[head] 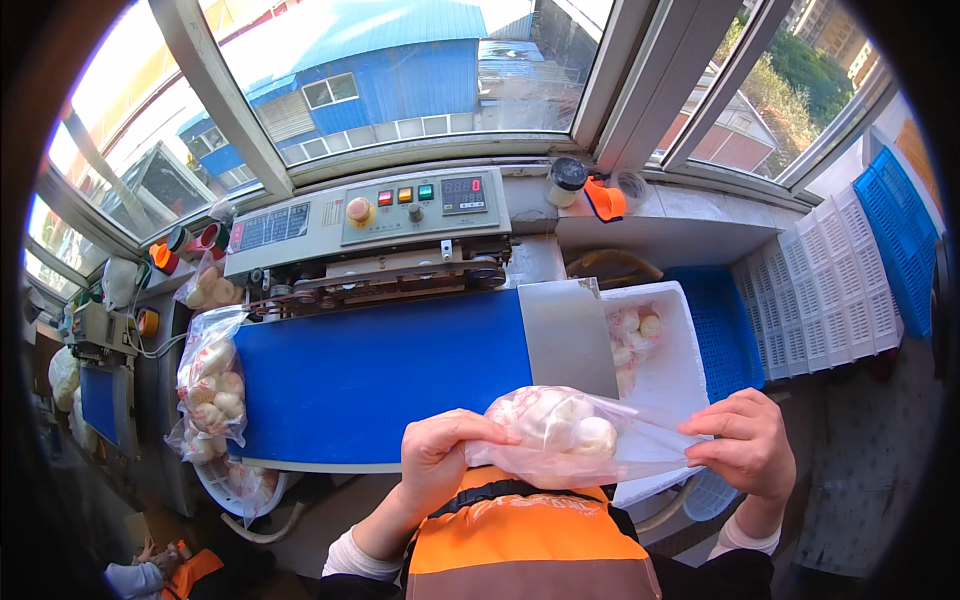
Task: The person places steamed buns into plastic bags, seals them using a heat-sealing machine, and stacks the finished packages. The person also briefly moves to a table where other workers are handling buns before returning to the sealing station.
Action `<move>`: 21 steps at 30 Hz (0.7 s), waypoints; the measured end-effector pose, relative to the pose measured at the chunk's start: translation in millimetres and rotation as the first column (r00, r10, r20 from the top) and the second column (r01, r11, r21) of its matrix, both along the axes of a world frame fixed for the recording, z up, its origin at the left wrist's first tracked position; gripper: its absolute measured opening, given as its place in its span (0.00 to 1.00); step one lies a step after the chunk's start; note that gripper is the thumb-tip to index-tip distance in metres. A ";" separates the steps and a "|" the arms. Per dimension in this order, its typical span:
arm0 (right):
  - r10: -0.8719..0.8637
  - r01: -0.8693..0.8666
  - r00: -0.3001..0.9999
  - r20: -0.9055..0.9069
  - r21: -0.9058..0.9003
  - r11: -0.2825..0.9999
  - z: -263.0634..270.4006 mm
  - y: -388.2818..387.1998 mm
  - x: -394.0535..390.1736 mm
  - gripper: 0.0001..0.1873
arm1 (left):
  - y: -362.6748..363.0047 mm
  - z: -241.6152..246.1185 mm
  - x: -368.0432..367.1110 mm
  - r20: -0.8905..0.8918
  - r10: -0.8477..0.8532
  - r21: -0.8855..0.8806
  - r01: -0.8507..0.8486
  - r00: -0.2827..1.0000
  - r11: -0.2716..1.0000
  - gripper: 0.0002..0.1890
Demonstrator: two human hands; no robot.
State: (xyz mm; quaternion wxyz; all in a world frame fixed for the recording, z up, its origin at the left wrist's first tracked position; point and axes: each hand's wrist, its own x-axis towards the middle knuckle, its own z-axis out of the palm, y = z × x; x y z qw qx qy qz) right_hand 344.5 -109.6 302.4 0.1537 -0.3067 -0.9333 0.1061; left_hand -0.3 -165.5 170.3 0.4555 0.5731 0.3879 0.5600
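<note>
A clear plastic bag of white buns (551,420) is stretched between my hands, close to the front of my orange apron. My left hand (442,450) pinches its left end, near the buns. At the other end, my right hand (742,442) grips the flattened bag mouth between thumb and fingers. The buns lie bunched toward the left and middle of the bag. Just beyond it runs the blue conveyor belt (382,375) of a band sealer (367,232), with a metal plate (566,330) at the belt's right end.
Bagged buns (214,390) lie at the belt's left end, above a white basket (274,495). On the right, a white foam box (686,337) holds more bagged buns, beside a blue crate (724,330) and stacked white crates (825,285). Another person (161,574) is at lower left.
</note>
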 end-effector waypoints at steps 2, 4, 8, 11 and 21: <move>-0.014 0.014 1.000 0.013 0.018 1.000 3.5 -2.1 2.8 0.06 | -5.6 1.9 1.9 0.230 0.020 -0.050 -0.009 0.973 0.999 0.05; -0.048 0.047 0.997 0.053 0.021 0.999 1.1 -1.9 6.2 0.07 | -7.7 -1.5 7.3 0.369 0.055 -0.124 -0.009 0.928 0.992 0.07; -0.094 0.094 0.995 0.038 0.004 0.996 -5.2 -0.4 12.7 0.07 | -2.9 -0.4 12.3 0.173 0.087 -0.046 -0.081 0.981 0.996 0.10; -0.075 0.074 0.996 -0.047 -0.024 0.997 -9.6 0.3 22.3 0.08 | -10.6 5.1 18.1 0.177 0.036 -0.109 -0.016 0.984 0.994 0.10; -0.224 -0.100 0.842 -0.491 -0.550 0.830 -118.1 0.2 -5.9 0.26 | -25.2 7.2 25.5 0.233 0.020 -0.095 0.002 0.972 0.995 0.11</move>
